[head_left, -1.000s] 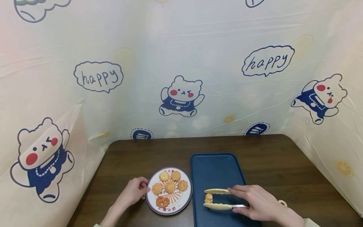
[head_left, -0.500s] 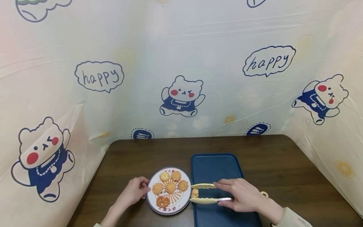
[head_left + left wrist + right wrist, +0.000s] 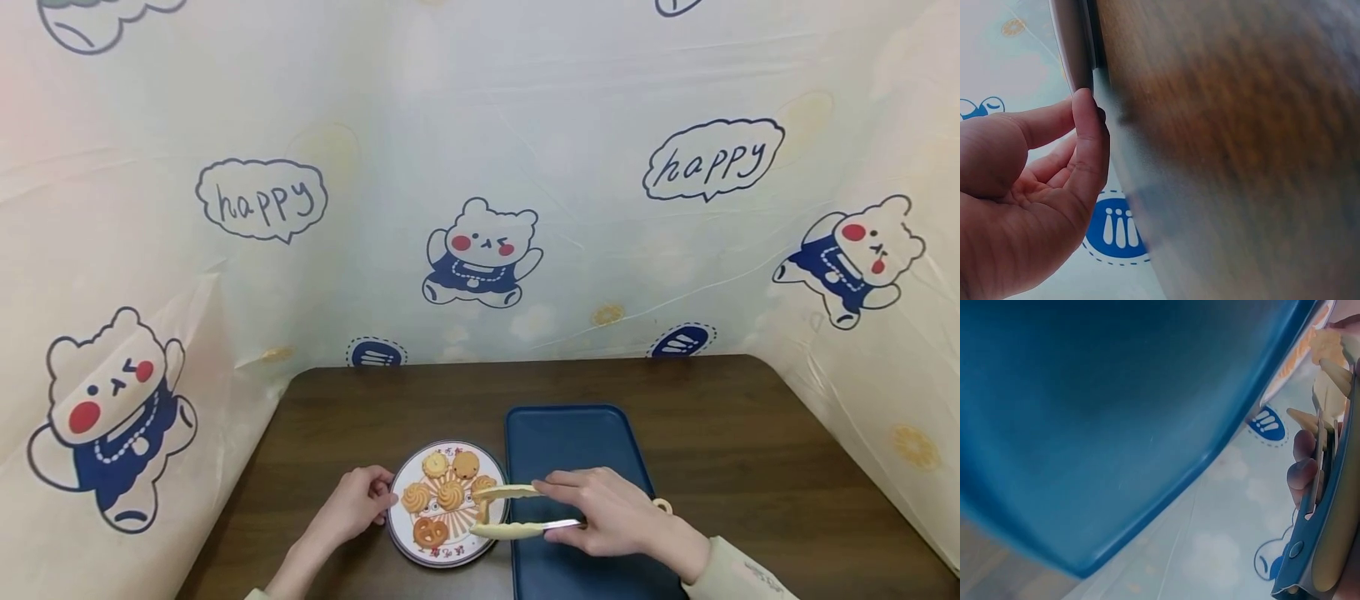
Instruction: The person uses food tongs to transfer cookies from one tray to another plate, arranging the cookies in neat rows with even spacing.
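Note:
My left hand pinches the left rim of a round white plate; in the left wrist view thumb and fingertips meet at the plate's edge. Several cookies lie on the plate, among them a swirl cookie and a pretzel-shaped cookie. My right hand grips cream-coloured tongs. Between the tong tips, over the plate's right part, is a small golden cookie, partly hidden. Whether it touches the plate I cannot tell.
A dark blue rectangular tray lies right beside the plate, under the right hand and tongs. Both stand on a dark brown wooden table. A printed curtain surrounds the table's back and sides.
My right hand has moved left, carrying the tongs and the cookie from above the tray to over the plate's right part. The left hand stays at the plate's rim.

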Demonstrator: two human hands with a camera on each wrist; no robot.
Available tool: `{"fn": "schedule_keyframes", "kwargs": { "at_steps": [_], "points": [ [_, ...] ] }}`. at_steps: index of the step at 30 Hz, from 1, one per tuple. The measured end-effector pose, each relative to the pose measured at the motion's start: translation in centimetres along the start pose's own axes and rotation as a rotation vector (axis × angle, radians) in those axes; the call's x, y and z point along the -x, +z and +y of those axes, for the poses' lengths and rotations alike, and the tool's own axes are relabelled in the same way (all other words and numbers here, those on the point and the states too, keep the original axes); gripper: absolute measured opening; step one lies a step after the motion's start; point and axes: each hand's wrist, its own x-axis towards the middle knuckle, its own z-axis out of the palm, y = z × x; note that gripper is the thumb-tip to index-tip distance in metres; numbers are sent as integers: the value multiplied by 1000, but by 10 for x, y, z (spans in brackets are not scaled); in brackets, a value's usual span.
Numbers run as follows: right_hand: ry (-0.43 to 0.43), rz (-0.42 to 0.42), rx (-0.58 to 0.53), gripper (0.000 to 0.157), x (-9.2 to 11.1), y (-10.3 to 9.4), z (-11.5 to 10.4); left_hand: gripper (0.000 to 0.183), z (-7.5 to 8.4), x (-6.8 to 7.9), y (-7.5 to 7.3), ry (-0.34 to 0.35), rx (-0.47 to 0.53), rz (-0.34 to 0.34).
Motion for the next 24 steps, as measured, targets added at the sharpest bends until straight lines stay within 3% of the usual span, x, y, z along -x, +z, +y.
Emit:
{"fn": "schedule_keyframes", "kwargs": {
  "at_steps": [12, 24],
  "points": [
    [31, -41, -44, 54, -27, 24, -5, 17, 3, 2, -1, 1, 3, 8],
    [71, -79, -50, 55, -20, 21, -8, 18, 4, 3, -1, 5, 6, 6]
  ]
}}
